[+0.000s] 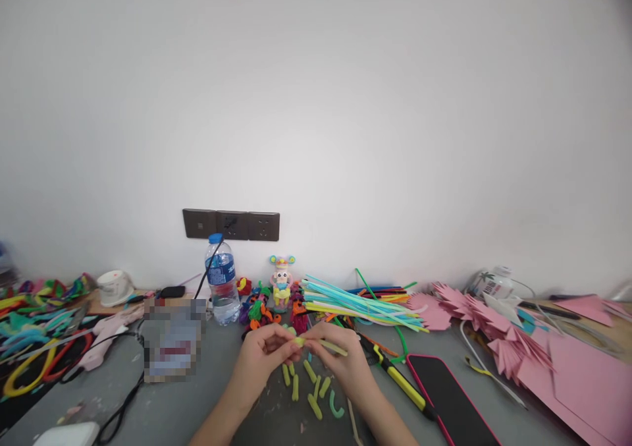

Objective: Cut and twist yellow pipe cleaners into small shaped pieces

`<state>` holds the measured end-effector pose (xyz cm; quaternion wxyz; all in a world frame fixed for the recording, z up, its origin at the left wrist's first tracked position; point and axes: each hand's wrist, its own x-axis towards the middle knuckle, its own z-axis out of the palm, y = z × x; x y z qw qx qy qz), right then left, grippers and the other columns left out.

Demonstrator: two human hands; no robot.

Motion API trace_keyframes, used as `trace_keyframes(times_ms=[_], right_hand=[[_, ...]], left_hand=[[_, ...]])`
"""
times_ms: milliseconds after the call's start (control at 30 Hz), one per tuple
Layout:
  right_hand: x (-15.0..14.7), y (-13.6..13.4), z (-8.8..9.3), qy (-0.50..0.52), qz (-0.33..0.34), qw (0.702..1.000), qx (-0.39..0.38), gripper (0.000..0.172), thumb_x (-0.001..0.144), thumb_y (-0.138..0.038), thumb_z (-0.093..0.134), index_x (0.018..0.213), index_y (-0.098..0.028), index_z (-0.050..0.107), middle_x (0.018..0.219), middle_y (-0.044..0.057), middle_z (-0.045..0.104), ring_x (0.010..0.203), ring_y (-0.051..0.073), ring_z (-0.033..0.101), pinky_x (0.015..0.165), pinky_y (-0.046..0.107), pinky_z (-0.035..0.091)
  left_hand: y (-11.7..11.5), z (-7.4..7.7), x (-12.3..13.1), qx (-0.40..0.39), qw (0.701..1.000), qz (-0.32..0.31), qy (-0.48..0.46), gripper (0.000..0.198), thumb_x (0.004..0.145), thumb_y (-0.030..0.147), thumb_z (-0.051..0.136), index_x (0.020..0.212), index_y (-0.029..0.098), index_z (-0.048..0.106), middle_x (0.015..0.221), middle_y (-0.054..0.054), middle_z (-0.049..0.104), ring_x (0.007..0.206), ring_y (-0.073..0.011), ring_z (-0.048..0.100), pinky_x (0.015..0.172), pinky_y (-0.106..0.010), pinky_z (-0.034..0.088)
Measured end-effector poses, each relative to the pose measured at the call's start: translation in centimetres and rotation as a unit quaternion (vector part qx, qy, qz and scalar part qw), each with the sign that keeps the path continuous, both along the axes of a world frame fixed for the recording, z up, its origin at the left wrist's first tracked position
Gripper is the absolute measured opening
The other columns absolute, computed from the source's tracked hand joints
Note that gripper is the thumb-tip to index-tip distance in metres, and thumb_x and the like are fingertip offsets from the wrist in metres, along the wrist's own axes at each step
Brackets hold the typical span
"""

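Note:
My left hand point(266, 354) and my right hand point(343, 350) meet over the middle of the table, fingertips pinched close together. Between them is a yellow-green pipe cleaner point(334, 348), one end of it sticking out past my right fingers. The part at my fingertips is small and partly covered. Under my hands lie several short yellow-green pipe cleaner pieces point(315, 406). Beside these rests a curved pale green piece point(336, 406).
Behind my hands stand a water bottle point(224, 284) and a small toy figure point(281, 284). A bundle of pipe cleaners point(365, 304) lies at the back. To the right are a yellow-black utility knife point(405, 387), a phone point(451, 400) and folded pink paper point(513, 347). A pink glue gun point(106, 337) lies left.

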<state>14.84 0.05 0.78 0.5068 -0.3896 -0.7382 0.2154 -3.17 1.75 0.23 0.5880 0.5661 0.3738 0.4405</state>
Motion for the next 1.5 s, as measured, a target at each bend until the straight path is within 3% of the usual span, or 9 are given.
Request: trace_keyframes(times_ms=[267, 500, 700, 967, 1200, 1500], right_hand=[[-0.4, 0.5, -0.7, 0.155, 0.065, 0.974, -0.153, 0.03, 0.08, -0.046, 0.067, 0.073, -0.016, 0.067, 0.064, 0.002, 0.063, 0.057, 0.014, 0.055, 0.056, 0.024, 0.044], [0.2, 0.1, 0.2, 0.169, 0.165, 0.928, -0.287, 0.037, 0.076, -0.049, 0.07, 0.069, -0.014, 0.06, 0.057, -0.004, 0.051, 0.05, 0.008, 0.042, 0.051, 0.021, 0.034], [0.3, -0.1, 0.7, 0.173, 0.183, 0.924, -0.287, 0.036, 0.076, -0.047, 0.071, 0.068, -0.014, 0.061, 0.058, -0.003, 0.051, 0.053, 0.008, 0.039, 0.051, 0.021, 0.028], [0.0, -0.2, 0.5, 0.177, 0.167, 0.929, -0.278, 0.032, 0.078, -0.046, 0.069, 0.072, -0.015, 0.062, 0.065, -0.001, 0.056, 0.06, 0.011, 0.048, 0.059, 0.024, 0.038], [-0.1, -0.5, 1.1, 0.197, 0.179, 0.924, -0.276, 0.029, 0.081, -0.042, 0.068, 0.073, -0.016, 0.059, 0.066, -0.002, 0.056, 0.062, 0.012, 0.049, 0.061, 0.024, 0.04], [-0.3, 0.0, 0.3, 0.21, 0.166, 0.933, -0.239, 0.027, 0.077, -0.039, 0.073, 0.074, -0.015, 0.06, 0.07, -0.001, 0.055, 0.066, 0.013, 0.051, 0.064, 0.025, 0.04]], left_hand=[[-0.3, 0.5, 0.3, -0.005, 0.999, -0.047, 0.025, 0.034, 0.07, 0.048, 0.074, 0.072, 0.015, 0.066, 0.064, -0.003, 0.068, 0.062, -0.0159, 0.063, 0.059, -0.023, 0.048], [-1.1, 0.3, 0.8, -0.074, 0.99, -0.117, 0.008, 0.04, 0.07, 0.052, 0.073, 0.067, 0.014, 0.061, 0.058, 0.0, 0.059, 0.05, -0.0105, 0.051, 0.052, -0.022, 0.044], [-1.4, 0.5, 0.9, -0.152, 0.981, -0.115, -0.045, 0.038, 0.064, 0.046, 0.08, 0.064, 0.013, 0.062, 0.059, 0.003, 0.052, 0.053, -0.0086, 0.047, 0.055, -0.022, 0.043], [-1.5, 0.1, 1.0, -0.199, 0.968, -0.125, -0.091, 0.037, 0.062, 0.041, 0.083, 0.07, 0.013, 0.061, 0.059, 0.003, 0.053, 0.052, -0.0068, 0.046, 0.053, -0.02, 0.039], [-1.6, -0.2, 1.3, -0.182, 0.97, -0.122, -0.103, 0.037, 0.066, 0.042, 0.081, 0.07, 0.015, 0.056, 0.06, 0.004, 0.05, 0.051, -0.0062, 0.043, 0.05, -0.019, 0.036], [-1.8, 0.0, 1.5, -0.162, 0.975, -0.1, -0.116, 0.041, 0.068, 0.044, 0.079, 0.066, 0.018, 0.047, 0.059, 0.006, 0.045, 0.052, -0.0063, 0.036, 0.047, -0.018, 0.031]])
